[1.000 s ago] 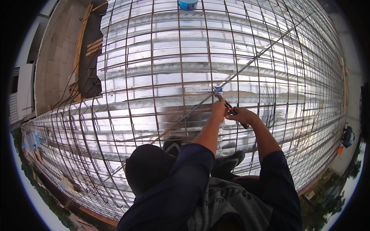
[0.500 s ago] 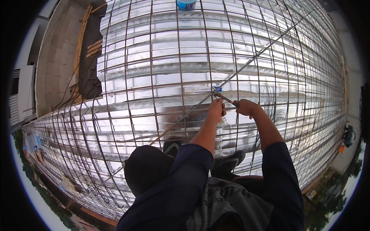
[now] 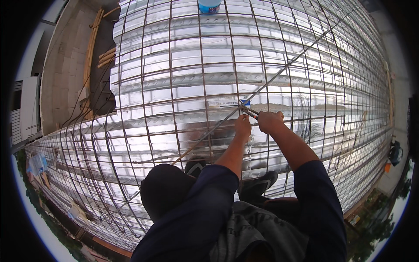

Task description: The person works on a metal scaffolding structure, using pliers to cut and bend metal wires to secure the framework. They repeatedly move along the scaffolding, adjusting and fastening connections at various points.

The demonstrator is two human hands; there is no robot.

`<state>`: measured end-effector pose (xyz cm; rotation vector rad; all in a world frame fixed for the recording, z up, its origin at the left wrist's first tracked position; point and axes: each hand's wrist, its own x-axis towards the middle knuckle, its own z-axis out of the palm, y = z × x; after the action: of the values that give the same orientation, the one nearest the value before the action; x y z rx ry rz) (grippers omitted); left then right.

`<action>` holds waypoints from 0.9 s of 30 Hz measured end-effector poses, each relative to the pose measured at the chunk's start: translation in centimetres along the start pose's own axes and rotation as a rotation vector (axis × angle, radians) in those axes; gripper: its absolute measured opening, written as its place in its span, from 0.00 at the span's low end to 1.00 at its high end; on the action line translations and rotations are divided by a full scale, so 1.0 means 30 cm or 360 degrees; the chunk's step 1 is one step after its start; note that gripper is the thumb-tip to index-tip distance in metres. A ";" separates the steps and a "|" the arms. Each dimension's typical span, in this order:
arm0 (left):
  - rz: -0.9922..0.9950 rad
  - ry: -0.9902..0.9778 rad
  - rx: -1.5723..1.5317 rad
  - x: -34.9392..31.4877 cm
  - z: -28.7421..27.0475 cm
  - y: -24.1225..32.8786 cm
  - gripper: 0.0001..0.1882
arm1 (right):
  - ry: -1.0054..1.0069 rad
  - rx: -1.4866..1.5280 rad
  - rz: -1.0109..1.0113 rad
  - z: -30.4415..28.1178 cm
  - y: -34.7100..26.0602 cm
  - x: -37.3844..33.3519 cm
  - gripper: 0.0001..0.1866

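My right hand (image 3: 270, 122) grips a pair of pincers (image 3: 250, 112), their handles spread somewhat apart. The jaws reach a crossing of the steel rebar mesh (image 3: 202, 53), where a diagonal bar (image 3: 283, 69) passes over it. Just left of the tool and below that crossing, my left hand (image 3: 243, 126) is closed in a pinch. What lies between its fingertips is too small to make out. A blue and white label (image 3: 245, 103) shows on the metal decking (image 3: 187, 74) beneath the crossing.
Ribbed, shiny decking spreads under the rebar grid. My dark shoes (image 3: 258, 184) stand on it near the lower middle. A blue bucket (image 3: 209, 6) is at the far edge. Bamboo poles (image 3: 92, 56) lean in an opening at the left. Loose thin wires (image 3: 304, 115) lie right of my hands.
My right hand has moved left, closer to my left hand, and turned. The pincers' handles, together before, are now apart. My left hand stays near the crossing.
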<state>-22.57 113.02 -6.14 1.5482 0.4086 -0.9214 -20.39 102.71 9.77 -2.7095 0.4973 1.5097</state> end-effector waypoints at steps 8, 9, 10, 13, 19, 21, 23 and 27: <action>-0.0409 -0.0321 -0.0347 -0.079 0.031 0.106 0.10 | 0.0085 -0.0276 -0.0211 -0.111 0.136 0.107 0.13; -0.0429 -0.0355 -0.0385 -0.087 0.029 0.121 0.10 | 0.0103 -0.0307 -0.0239 -0.127 0.148 0.114 0.12; -0.0450 -0.0391 -0.0422 -0.096 0.028 0.135 0.11 | 0.0134 -0.0316 -0.0243 -0.117 0.160 0.118 0.13; -0.0494 -0.0469 -0.0561 -0.087 -0.005 0.123 0.14 | 0.0108 -0.0201 -0.0267 -0.070 0.170 0.129 0.13; -0.0739 -0.0437 -0.0597 -0.076 -0.060 0.115 0.25 | -0.0780 0.1836 -0.0128 0.175 0.168 0.055 0.13; -0.0783 -0.0525 -0.0652 -0.053 -0.073 0.115 0.25 | -0.0904 0.2582 -0.0269 0.259 0.114 0.018 0.13; -0.0814 -0.0623 -0.0790 -0.032 -0.077 0.104 0.25 | -0.1061 0.3014 -0.0397 0.341 0.060 0.024 0.13; -0.0860 -0.0826 -0.0904 -0.008 -0.103 0.089 0.21 | -0.0998 0.3148 -0.0377 0.395 0.007 0.021 0.12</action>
<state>-19.83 115.44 -4.31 0.6462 0.6546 -1.4264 -29.96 104.15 2.91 -0.6967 0.8347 0.7215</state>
